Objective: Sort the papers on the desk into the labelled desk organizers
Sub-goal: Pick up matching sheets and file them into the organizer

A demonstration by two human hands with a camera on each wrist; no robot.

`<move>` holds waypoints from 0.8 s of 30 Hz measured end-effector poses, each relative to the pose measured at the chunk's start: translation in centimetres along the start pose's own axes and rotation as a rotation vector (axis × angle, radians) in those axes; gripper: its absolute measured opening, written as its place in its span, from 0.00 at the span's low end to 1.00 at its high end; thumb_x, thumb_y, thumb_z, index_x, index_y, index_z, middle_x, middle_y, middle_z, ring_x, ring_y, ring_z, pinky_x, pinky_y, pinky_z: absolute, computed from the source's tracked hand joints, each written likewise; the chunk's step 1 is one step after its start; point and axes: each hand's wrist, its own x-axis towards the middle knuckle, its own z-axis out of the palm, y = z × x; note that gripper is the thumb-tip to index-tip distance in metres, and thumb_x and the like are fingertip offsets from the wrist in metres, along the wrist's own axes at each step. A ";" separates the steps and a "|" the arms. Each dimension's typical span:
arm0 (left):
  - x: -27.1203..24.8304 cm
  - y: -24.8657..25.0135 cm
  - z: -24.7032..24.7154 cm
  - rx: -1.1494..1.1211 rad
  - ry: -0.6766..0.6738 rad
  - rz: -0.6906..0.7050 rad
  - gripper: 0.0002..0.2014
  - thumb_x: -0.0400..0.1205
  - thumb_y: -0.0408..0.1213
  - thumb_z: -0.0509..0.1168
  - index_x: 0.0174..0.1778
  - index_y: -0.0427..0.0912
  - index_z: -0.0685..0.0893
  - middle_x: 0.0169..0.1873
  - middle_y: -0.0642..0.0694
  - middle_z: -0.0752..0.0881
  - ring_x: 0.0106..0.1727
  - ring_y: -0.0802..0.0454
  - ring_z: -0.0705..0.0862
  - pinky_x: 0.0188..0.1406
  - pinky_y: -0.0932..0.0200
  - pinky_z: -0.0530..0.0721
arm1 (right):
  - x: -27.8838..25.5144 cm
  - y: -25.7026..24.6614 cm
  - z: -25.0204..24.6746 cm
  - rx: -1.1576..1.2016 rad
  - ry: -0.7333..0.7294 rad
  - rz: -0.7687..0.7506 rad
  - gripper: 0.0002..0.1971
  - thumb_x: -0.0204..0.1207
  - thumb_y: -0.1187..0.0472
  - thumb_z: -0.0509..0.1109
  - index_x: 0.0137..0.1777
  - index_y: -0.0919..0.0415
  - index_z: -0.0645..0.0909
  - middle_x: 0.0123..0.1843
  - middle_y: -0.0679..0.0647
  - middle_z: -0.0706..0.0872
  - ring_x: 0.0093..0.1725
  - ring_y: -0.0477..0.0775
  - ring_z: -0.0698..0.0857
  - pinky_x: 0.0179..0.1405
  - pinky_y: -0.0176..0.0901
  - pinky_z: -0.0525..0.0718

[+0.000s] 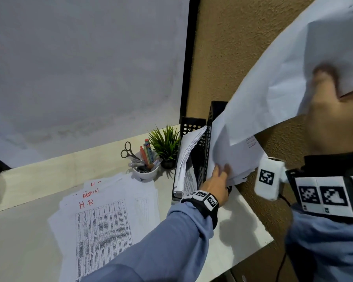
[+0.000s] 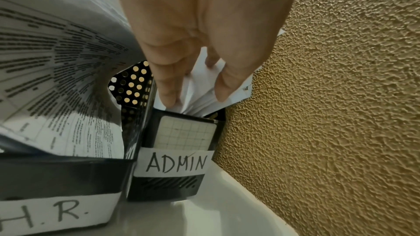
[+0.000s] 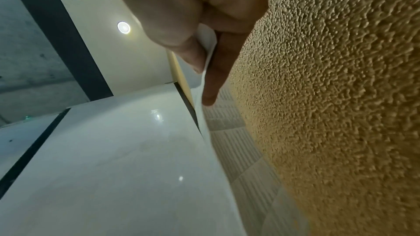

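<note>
Both hands on ADMIN organizer papers

papers — fanned flat on desk | ADMIN organizer — upright, sheets inside | HR organizer — full

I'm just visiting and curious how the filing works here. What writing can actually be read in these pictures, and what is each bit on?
"ADMIN": label on the right organizer.
"H.R.": label on the left organizer.
"H.R": red, on the top sheet of the desk pile.
"ADMIN": red, on a sheet beneath it.
Printed tables, pen barrels, wrist markers: too small or blurred.
</note>
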 end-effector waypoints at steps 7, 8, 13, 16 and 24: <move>-1.0 -1.3 -0.9 -0.088 0.052 0.058 0.33 0.77 0.27 0.62 0.80 0.42 0.61 0.81 0.44 0.60 0.68 0.37 0.78 0.67 0.48 0.78 | -4.5 3.5 1.0 -0.116 -0.236 -0.038 0.18 0.76 0.58 0.69 0.31 0.73 0.80 0.27 0.64 0.81 0.28 0.66 0.84 0.29 0.59 0.78; -1.1 -1.5 -1.1 -0.095 0.057 0.068 0.29 0.77 0.28 0.62 0.77 0.40 0.67 0.77 0.41 0.67 0.68 0.38 0.77 0.66 0.49 0.77 | -5.0 4.5 1.2 -0.149 -0.260 -0.036 0.19 0.76 0.59 0.69 0.32 0.76 0.80 0.28 0.67 0.83 0.29 0.68 0.85 0.30 0.59 0.78; -2.0 -2.0 -1.5 -0.223 0.391 0.012 0.07 0.77 0.41 0.62 0.42 0.41 0.77 0.46 0.45 0.78 0.44 0.45 0.80 0.44 0.53 0.78 | -6.5 6.2 1.2 -0.162 -0.283 -0.016 0.18 0.77 0.62 0.69 0.36 0.81 0.81 0.34 0.74 0.86 0.34 0.71 0.86 0.34 0.56 0.81; -1.7 -1.6 -1.9 -0.314 0.607 0.050 0.15 0.74 0.40 0.65 0.54 0.42 0.73 0.54 0.47 0.72 0.49 0.47 0.79 0.48 0.50 0.80 | -6.1 5.5 0.6 -0.141 -0.205 -0.051 0.17 0.76 0.63 0.69 0.38 0.81 0.83 0.34 0.73 0.87 0.34 0.69 0.87 0.34 0.54 0.81; -0.3 0.6 -2.8 -0.285 0.386 0.267 0.48 0.75 0.43 0.68 0.83 0.49 0.42 0.84 0.52 0.43 0.84 0.54 0.49 0.78 0.57 0.55 | -4.6 4.0 -1.4 -0.079 -0.095 -0.014 0.17 0.75 0.59 0.69 0.44 0.77 0.84 0.38 0.56 0.83 0.36 0.54 0.83 0.39 0.58 0.85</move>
